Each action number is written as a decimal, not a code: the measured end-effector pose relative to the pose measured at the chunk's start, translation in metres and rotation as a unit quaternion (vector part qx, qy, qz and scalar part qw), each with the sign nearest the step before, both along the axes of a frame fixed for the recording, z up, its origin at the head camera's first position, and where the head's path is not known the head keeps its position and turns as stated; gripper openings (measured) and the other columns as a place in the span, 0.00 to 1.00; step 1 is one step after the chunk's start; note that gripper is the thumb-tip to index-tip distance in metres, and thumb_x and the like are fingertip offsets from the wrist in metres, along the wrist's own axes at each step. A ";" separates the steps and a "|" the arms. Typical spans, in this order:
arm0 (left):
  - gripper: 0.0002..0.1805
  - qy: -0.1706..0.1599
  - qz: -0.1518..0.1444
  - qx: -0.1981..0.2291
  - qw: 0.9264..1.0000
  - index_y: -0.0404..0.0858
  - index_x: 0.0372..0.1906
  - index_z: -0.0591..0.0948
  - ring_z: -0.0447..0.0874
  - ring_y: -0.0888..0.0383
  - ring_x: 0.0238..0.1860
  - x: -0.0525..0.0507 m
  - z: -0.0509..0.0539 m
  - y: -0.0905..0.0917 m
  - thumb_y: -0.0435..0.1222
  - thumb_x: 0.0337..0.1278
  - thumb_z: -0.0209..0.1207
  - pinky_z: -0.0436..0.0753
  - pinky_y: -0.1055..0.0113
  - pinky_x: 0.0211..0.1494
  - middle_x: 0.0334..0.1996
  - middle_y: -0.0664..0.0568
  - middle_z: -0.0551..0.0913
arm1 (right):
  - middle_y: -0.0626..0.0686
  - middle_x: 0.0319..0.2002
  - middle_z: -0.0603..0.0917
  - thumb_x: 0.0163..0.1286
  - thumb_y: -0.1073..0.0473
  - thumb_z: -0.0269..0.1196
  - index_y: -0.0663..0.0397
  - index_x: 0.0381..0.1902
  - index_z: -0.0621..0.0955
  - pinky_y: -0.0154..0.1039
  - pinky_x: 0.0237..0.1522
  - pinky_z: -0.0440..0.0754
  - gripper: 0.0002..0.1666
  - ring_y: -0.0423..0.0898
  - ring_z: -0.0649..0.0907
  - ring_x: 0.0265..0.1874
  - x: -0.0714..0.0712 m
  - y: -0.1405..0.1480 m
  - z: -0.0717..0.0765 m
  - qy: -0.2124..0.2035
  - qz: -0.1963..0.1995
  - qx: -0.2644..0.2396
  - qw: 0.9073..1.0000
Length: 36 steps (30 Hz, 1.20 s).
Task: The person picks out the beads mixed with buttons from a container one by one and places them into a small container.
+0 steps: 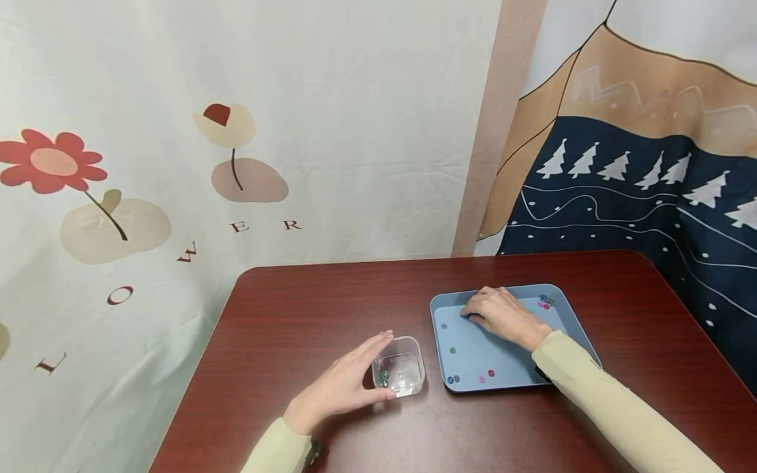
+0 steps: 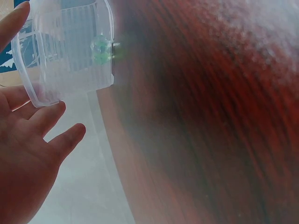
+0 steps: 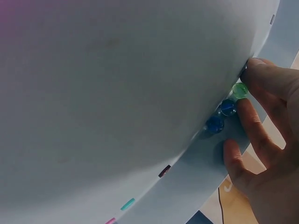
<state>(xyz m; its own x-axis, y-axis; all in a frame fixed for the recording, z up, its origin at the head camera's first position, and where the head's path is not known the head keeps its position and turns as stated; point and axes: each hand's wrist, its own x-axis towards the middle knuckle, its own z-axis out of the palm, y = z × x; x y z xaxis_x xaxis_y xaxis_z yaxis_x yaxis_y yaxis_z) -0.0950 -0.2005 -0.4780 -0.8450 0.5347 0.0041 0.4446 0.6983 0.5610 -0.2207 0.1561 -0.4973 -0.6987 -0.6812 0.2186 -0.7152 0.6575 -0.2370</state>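
My left hand [image 1: 343,384] holds a clear plastic box [image 1: 414,378] on the table, thumb at its near side and fingers at its far side. Green glass marbles [image 2: 100,50] lie inside the box. Over the back left of a blue tray [image 1: 497,381] is my right hand [image 1: 503,315]. In the right wrist view, its thumb and a finger come together on a dark marble, mostly hidden by the fingertips. Beside them, along the tray wall, sit a green marble [image 3: 240,90] and two blue marbles [image 3: 215,124].
Small coloured pieces are scattered in the tray: a green one [image 1: 452,351], a red one [image 1: 491,373], a pink one [image 1: 481,379], and a cluster [image 1: 545,302] in the back right corner. Under everything is a dark red wooden table [image 1: 331,295], with printed curtains [image 1: 367,131] behind.
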 end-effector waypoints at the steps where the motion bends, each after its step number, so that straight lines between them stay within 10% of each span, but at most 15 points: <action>1: 0.53 0.000 0.000 0.001 1.000 0.42 0.82 0.61 0.65 0.46 0.77 0.000 0.000 0.000 0.59 0.57 0.70 0.71 0.40 0.73 0.81 0.48 0.60 | 0.47 0.44 0.91 0.63 0.64 0.75 0.48 0.45 0.92 0.46 0.41 0.79 0.13 0.49 0.84 0.47 0.000 0.000 0.000 0.000 0.000 0.000 1.000; 20: 0.53 -0.002 -0.005 0.002 1.000 0.41 0.81 0.62 0.62 0.48 0.78 -0.001 0.001 0.000 0.58 0.57 0.71 0.70 0.40 0.73 0.81 0.52 0.60 | 0.47 0.44 0.91 0.63 0.65 0.75 0.49 0.46 0.92 0.48 0.45 0.84 0.13 0.49 0.85 0.47 0.000 0.002 0.010 -0.012 0.006 -0.017 1.000; 36: 0.54 0.005 -0.008 -0.009 1.000 0.40 0.82 0.60 0.56 0.50 0.81 0.001 0.004 0.001 0.58 0.56 0.71 0.64 0.43 0.77 0.82 0.53 0.57 | 0.47 0.46 0.90 0.62 0.63 0.76 0.49 0.49 0.91 0.53 0.50 0.81 0.16 0.50 0.84 0.50 0.020 0.011 0.056 0.027 -0.007 -0.044 0.999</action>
